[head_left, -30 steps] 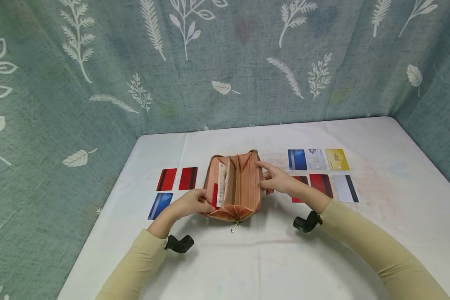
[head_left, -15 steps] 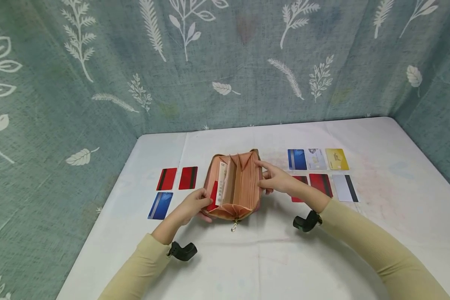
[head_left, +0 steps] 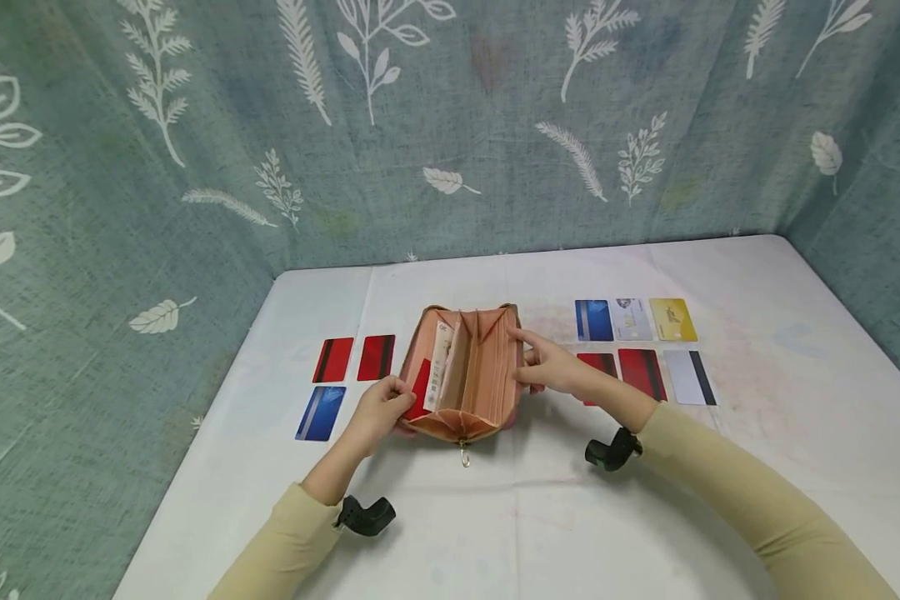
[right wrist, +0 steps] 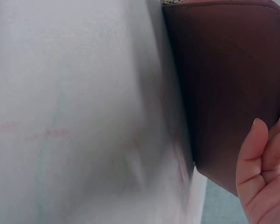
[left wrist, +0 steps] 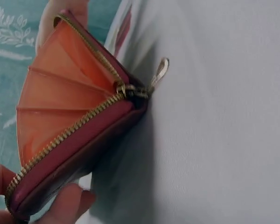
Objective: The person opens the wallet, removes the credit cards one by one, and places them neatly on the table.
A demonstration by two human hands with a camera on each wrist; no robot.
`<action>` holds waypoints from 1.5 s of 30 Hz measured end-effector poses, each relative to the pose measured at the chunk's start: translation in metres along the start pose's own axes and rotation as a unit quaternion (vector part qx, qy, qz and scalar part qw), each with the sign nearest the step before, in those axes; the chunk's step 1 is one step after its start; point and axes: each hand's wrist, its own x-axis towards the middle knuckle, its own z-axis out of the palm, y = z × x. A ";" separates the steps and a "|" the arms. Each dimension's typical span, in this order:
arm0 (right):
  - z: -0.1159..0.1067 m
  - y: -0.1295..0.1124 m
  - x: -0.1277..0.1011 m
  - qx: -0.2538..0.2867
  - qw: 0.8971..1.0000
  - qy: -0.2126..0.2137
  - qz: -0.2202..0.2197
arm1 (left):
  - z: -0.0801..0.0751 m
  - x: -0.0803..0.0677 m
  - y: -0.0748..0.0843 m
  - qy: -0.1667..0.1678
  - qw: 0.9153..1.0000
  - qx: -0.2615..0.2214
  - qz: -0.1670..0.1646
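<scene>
An unzipped long wallet (head_left: 487,371) stands in the middle of the table in the head view, its peach pleated compartments facing up. In its left part are a flat red piece (head_left: 419,390) and a pale printed slip like a banknote (head_left: 438,365). My left hand (head_left: 377,410) pinches the wallet's left edge beside the red piece. In the left wrist view, the brass zipper (left wrist: 70,133) runs to a dangling pull (left wrist: 159,73). My right hand (head_left: 558,367) grips the right edge; the right wrist view shows its curled fingers (right wrist: 254,144) against the dark brown outer cover (right wrist: 224,79).
Left of the wallet lie two red cards (head_left: 333,360) and a blue card (head_left: 320,413). To the right, two rows hold blue (head_left: 594,320), silver (head_left: 633,318), gold (head_left: 673,320), red (head_left: 642,373) and white (head_left: 682,377) cards. A patterned curtain (head_left: 450,133) rises behind the table.
My left hand has shifted slightly left, drawing the wallet's left side outward so it spreads wider. More of the red piece shows. The right hand stays almost still.
</scene>
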 end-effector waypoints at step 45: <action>0.000 -0.007 0.001 0.016 1.000 0.024 0.000 | -0.058 -0.012 -0.014 0.084 0.993 0.049 -0.073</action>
